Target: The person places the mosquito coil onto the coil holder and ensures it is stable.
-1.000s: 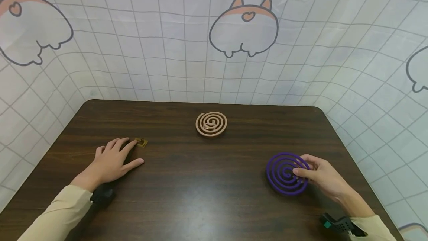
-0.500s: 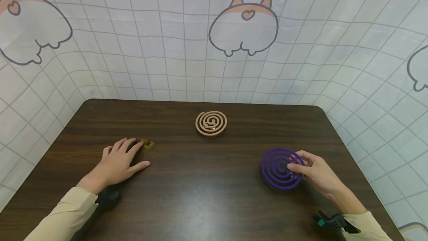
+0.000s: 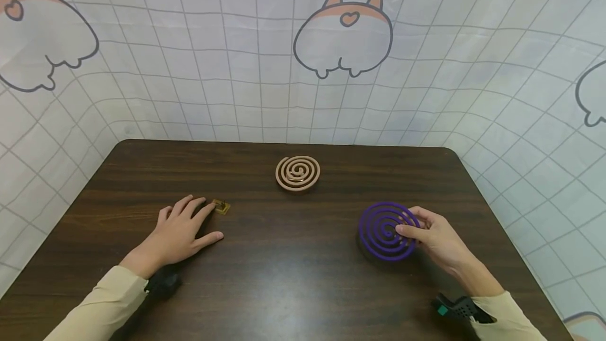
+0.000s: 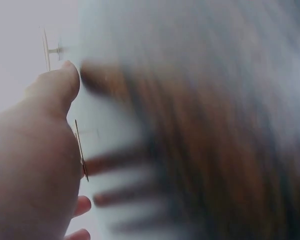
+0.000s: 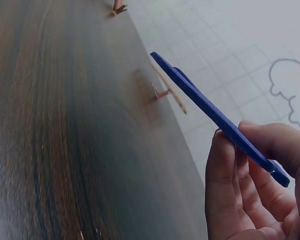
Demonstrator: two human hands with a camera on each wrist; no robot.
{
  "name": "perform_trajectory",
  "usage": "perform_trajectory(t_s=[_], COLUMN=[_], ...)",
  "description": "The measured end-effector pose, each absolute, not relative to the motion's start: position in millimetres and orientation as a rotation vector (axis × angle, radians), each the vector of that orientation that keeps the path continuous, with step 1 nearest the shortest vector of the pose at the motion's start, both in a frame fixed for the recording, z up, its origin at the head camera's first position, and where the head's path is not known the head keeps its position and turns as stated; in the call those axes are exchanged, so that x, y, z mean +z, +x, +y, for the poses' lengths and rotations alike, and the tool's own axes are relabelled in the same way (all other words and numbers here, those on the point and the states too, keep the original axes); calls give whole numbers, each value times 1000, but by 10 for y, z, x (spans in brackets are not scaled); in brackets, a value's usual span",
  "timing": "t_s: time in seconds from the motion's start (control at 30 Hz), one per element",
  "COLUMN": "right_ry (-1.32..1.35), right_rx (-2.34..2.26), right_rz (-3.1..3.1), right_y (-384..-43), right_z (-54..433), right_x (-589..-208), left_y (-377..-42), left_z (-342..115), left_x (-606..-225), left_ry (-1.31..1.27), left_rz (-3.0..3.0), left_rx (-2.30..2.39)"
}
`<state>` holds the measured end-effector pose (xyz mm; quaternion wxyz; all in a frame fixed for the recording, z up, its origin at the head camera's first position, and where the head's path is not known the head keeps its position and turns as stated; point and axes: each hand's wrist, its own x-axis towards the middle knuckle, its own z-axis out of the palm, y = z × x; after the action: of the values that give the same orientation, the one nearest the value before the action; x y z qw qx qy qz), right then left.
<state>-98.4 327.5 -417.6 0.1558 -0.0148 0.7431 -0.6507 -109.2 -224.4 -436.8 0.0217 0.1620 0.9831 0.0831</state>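
Note:
A purple mosquito coil [image 3: 389, 233] is pinched near its right side by my right hand [image 3: 440, 243], thumb on its upper face and fingers beneath. Edge-on in the right wrist view, the same flat coil slants up above the tabletop. My left hand [image 3: 182, 238] lies palm down over the table at the left, fingers spread and fairly straight. Its index fingertip meets a small gold metal coil stand [image 3: 223, 208] with a bent-up middle. Toward the back, a tan mosquito coil [image 3: 298, 173] sits slightly raised on a small stand [image 5: 161, 93].
The dark wood-grain table [image 3: 293, 278] has rounded back corners. Around it hangs a white gridded curtain [image 3: 227, 57] with cartoon animal prints, close behind the far edge and along both sides.
My left hand has slid right, pushing the gold stand along with its fingertip. My right hand has carried the purple coil left and a little farther from me. The tan coil stays put.

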Motion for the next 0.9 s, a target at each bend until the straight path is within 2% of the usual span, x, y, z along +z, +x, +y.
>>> perform_trajectory(t_s=[0.9], right_ry=[-81], right_rx=[-1957], right_rz=[2017], right_y=[-1148], right_z=[2858], right_x=[-4205], left_y=[-1025], left_z=[-1847], left_x=[-4406], left_ry=[627], left_rz=[3052], left_rx=[231])
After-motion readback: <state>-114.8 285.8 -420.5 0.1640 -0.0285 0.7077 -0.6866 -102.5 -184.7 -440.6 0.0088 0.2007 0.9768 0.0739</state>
